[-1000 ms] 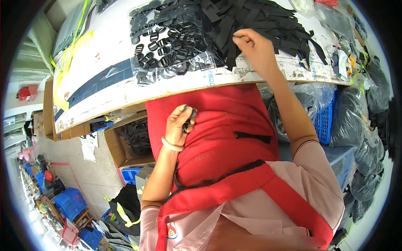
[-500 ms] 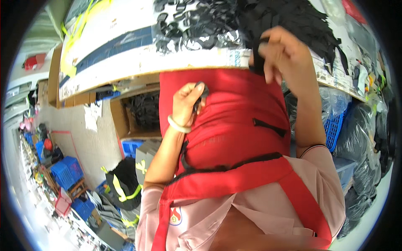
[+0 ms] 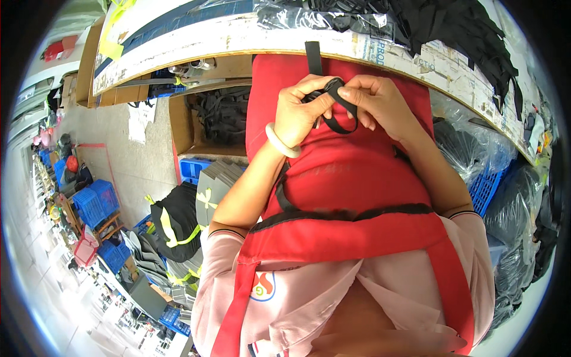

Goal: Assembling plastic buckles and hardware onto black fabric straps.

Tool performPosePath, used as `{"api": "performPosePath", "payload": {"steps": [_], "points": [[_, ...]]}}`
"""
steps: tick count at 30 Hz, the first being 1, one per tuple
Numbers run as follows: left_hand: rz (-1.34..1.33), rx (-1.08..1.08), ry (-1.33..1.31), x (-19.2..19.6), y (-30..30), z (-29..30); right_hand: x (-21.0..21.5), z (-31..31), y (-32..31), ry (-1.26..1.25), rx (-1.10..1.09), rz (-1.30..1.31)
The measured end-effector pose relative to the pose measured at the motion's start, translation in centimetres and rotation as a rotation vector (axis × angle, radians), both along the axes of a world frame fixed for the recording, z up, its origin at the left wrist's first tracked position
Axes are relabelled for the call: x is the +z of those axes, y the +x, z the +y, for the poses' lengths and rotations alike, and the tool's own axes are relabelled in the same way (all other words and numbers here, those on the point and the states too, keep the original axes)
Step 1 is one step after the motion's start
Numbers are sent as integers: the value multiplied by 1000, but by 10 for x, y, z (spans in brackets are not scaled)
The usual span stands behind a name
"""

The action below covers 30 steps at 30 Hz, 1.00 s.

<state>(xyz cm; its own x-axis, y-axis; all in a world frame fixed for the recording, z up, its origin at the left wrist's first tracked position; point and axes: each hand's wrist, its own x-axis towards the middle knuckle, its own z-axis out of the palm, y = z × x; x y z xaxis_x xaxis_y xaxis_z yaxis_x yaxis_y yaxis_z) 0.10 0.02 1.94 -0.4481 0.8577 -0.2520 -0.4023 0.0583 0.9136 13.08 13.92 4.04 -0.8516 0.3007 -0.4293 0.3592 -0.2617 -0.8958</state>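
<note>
Both hands meet in front of the chest, at about 12 o'clock from the picture's middle. The left hand (image 3: 300,113) is curled, thumb and fingers pinching a small black buckle (image 3: 329,91) and the strap that runs through it. The right hand (image 3: 377,104) is curled too, its fingertips pinching the black strap (image 3: 340,119) just at the buckle's 3 o'clock side. The two hands touch or nearly touch at the fingertips. The strap hangs as a loop below the buckle, between the two hands, lying against the red apron (image 3: 351,178). One strap end sticks straight up toward 12 o'clock, reaching the table edge (image 3: 238,37).

A pale bangle (image 3: 279,141) sits on the left wrist. A pink shirt (image 3: 309,297) shows under the apron at 6 o'clock.

On the table, at 12 to 1 o'clock, lies a heap of black straps (image 3: 452,30); beside it, a clear bag of black parts (image 3: 321,15). Under the table at 10 o'clock, an open cardboard box (image 3: 181,119) holds dark material. Blue crates (image 3: 92,205) stand on the floor at 9 o'clock, well apart from the hands. Black garments with yellow-green strips (image 3: 172,223) are piled at 8 o'clock. At 3 o'clock, dark plastic bags (image 3: 464,149) sit near a blue crate (image 3: 485,187).
</note>
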Motion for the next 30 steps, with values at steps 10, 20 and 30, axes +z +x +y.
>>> {"api": "performPosePath", "payload": {"steps": [10,20,30], "points": [[723,75,76,-5,6,1,-6,-9,0,-141,-139,3],[1093,202,26,-9,10,4,-15,-15,-6,-136,-257,103],[1239,118,67,-15,5,-6,-27,-11,-5,-400,-178,127]]}}
